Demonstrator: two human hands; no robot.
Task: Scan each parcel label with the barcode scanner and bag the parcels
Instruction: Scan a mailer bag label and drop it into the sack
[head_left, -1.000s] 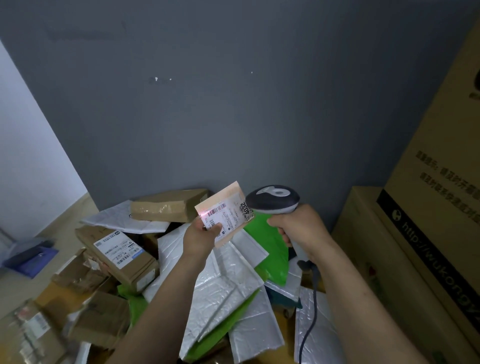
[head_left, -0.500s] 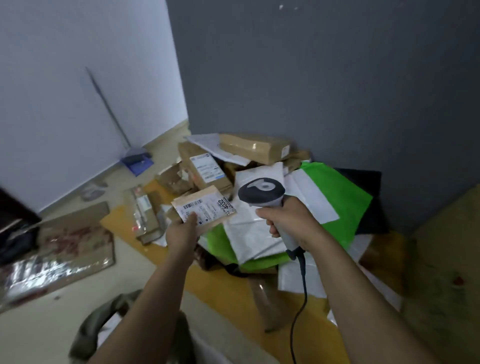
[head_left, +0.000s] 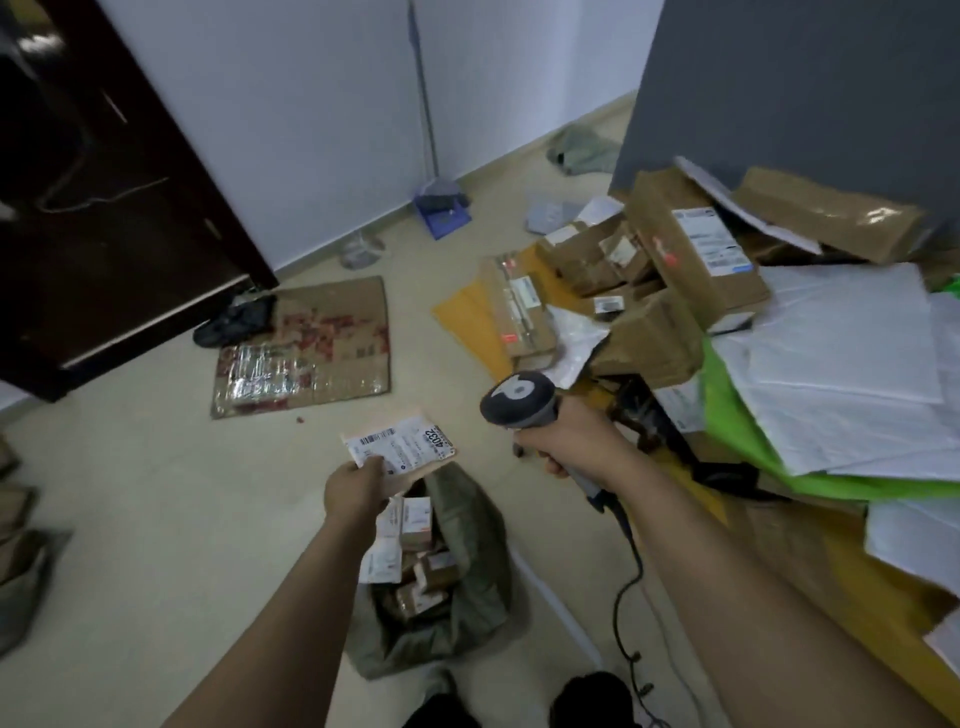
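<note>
One head-worn view — looking steeply down, close over the floor (head_left: 156, 519).

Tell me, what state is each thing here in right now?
Sack: open on the floor, parcels inside.
Small parcel: held label-up in the left hand, near the sack's mouth.
Scanner: gripped in the right hand, cable attached.
Cardboard sheet: flattened on the floor.

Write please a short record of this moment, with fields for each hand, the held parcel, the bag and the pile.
left hand: pinches the small labelled parcel by its near edge
right hand: grips the barcode scanner, apart from the parcel
held parcel: label up, above the bag's mouth
bag: grey-green, open on the floor, small parcels inside
pile of parcels: heaped at the right, against the grey wall
</note>
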